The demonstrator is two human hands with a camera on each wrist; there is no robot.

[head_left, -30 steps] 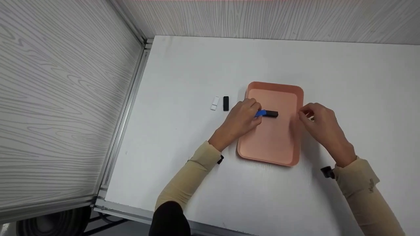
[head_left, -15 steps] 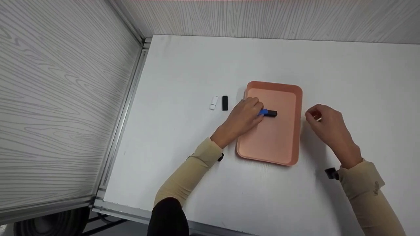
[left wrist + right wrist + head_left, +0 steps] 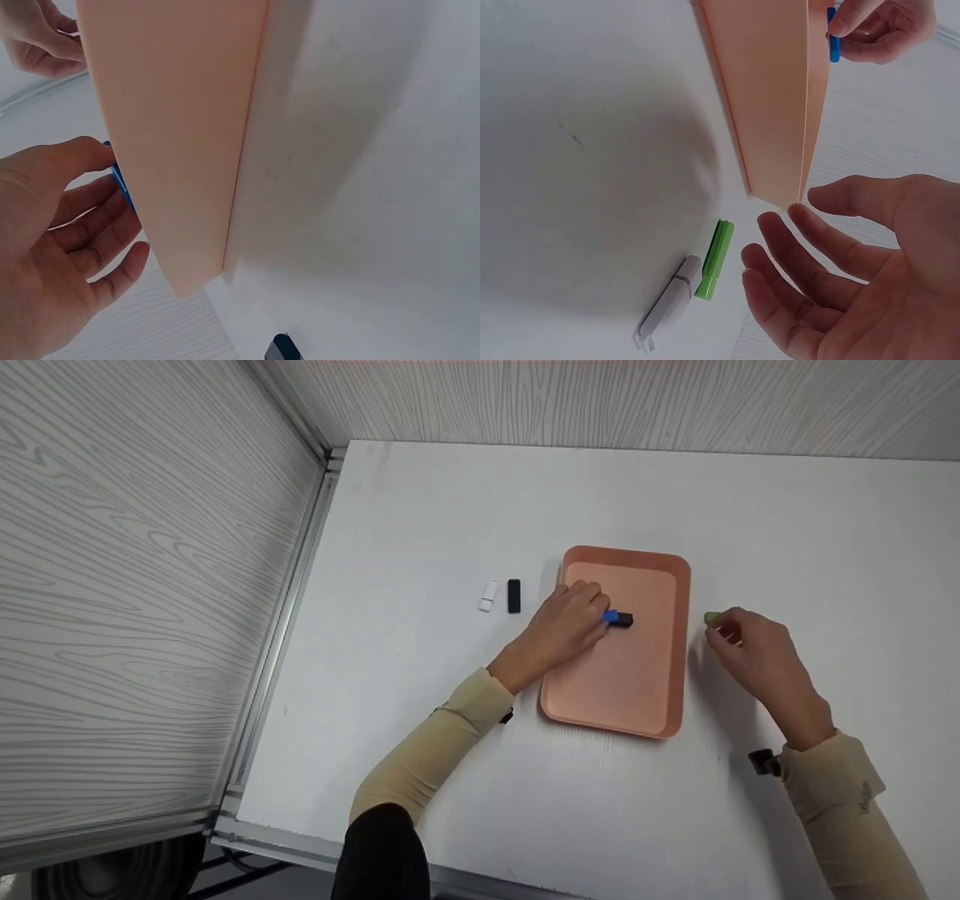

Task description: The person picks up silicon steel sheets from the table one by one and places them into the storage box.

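Note:
In the head view my left hand (image 3: pixel 564 628) is over the pink tray (image 3: pixel 611 690) and pinches a blue stick (image 3: pixel 610 616) that looks like a USB stick. A black stick (image 3: pixel 625 620) lies at its right end in the tray. My right hand (image 3: pixel 761 656) is right of the tray, beside a small green stick (image 3: pixel 712 617). In the right wrist view the green stick (image 3: pixel 716 259) lies on the table next to a white USB stick (image 3: pixel 669 301). The right fingers are loosely bent and apart from both.
Left of the tray, a white stick (image 3: pixel 488 595) and a black stick (image 3: pixel 514 596) lie on the white table (image 3: pixel 420 675). The tray has raised walls. A wood-grain panel (image 3: pixel 150 585) stands along the left, another (image 3: pixel 600 405) at the back.
My left hand has moved slightly right with the blue stick, closer over the black one. The right hand has shifted from the tray's rim to the right, and the green stick has come into view.

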